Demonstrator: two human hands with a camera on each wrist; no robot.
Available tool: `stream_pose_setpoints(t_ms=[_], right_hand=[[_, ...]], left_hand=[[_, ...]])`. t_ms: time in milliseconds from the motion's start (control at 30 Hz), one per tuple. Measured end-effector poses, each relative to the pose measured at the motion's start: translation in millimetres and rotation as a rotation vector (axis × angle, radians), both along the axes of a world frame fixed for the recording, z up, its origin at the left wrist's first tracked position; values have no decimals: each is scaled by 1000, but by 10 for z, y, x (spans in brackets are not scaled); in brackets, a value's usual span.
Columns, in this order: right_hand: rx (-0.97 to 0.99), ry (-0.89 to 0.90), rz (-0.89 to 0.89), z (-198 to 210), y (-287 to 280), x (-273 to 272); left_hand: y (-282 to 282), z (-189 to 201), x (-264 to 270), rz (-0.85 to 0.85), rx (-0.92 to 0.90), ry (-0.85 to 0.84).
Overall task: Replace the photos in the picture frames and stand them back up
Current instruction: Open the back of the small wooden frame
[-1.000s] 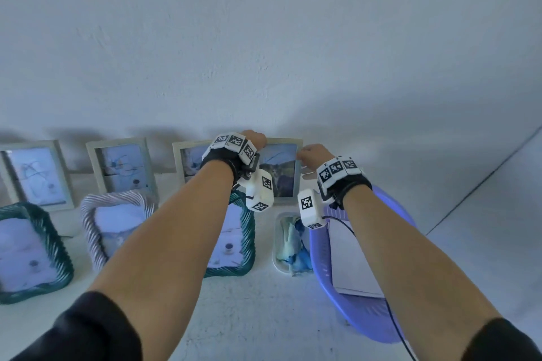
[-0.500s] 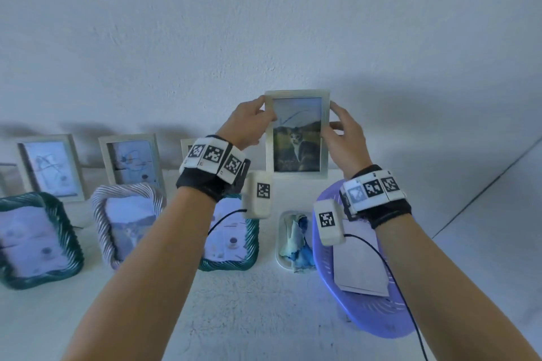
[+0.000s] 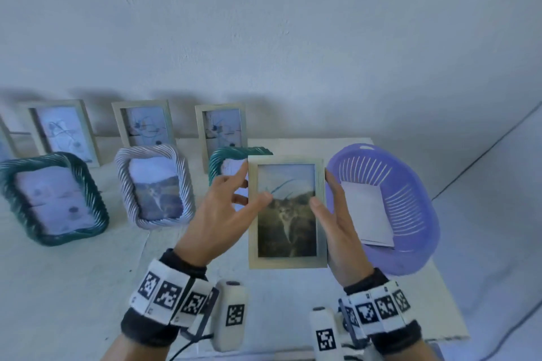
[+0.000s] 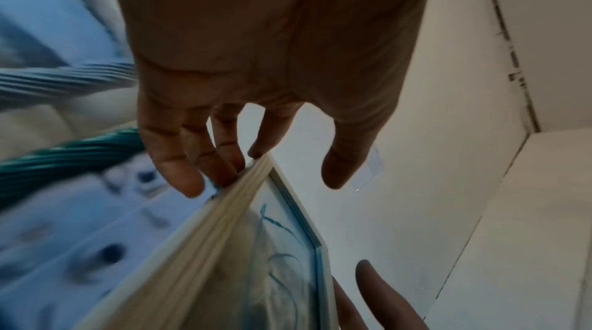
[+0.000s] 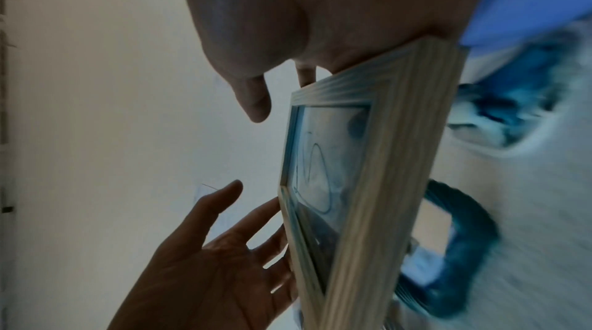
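A light wooden picture frame (image 3: 286, 261) with a dark landscape photo and a blue scribble on its glass is held upright above the table, near me. My right hand (image 3: 335, 220) grips its right edge, thumb in front, fingers hidden behind. My left hand (image 3: 230, 206) has straight, spread fingers; their tips touch the left edge and the thumb hovers before the glass. The left wrist view shows those fingertips (image 4: 230, 171) on the frame (image 4: 224, 247). In the right wrist view the frame (image 5: 384, 158) sits against my right palm.
Three light wooden frames (image 3: 145, 126) stand along the wall. In front stand a teal rope frame (image 3: 52, 199), a pale twisted frame (image 3: 155, 187) and another teal frame (image 3: 234, 155), half hidden by my left hand. A purple basket (image 3: 410, 214) holds white sheets (image 3: 366, 214).
The wooden frame left the back row, rose, then came down and toward me. My left hand's pinch on it has loosened to straight fingers.
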State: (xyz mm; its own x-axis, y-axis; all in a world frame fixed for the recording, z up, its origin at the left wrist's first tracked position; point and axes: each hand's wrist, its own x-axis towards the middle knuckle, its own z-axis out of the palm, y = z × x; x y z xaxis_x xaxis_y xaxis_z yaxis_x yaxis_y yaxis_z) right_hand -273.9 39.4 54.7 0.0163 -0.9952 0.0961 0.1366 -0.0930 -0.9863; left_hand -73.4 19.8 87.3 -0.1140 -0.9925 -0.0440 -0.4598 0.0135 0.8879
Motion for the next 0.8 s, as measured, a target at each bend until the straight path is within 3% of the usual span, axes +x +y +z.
stream_pose_setpoints(t_ms=[200,367,533,667,800], right_hand=[[230,-36,48,-452,389,259],[175,17,27,-498,561,548],[169,-1,32,-528,667,793],[393,-218,78,-562,698,893],[484,-239,51,-574,652,863]], left_hand=[[425,-308,115,3,72,-90],[625,-525,205,43,134,-162],[736,-667,280,110,203,-32],[767,-631,291,103,242,46],[750,-684,389,33,243,265]])
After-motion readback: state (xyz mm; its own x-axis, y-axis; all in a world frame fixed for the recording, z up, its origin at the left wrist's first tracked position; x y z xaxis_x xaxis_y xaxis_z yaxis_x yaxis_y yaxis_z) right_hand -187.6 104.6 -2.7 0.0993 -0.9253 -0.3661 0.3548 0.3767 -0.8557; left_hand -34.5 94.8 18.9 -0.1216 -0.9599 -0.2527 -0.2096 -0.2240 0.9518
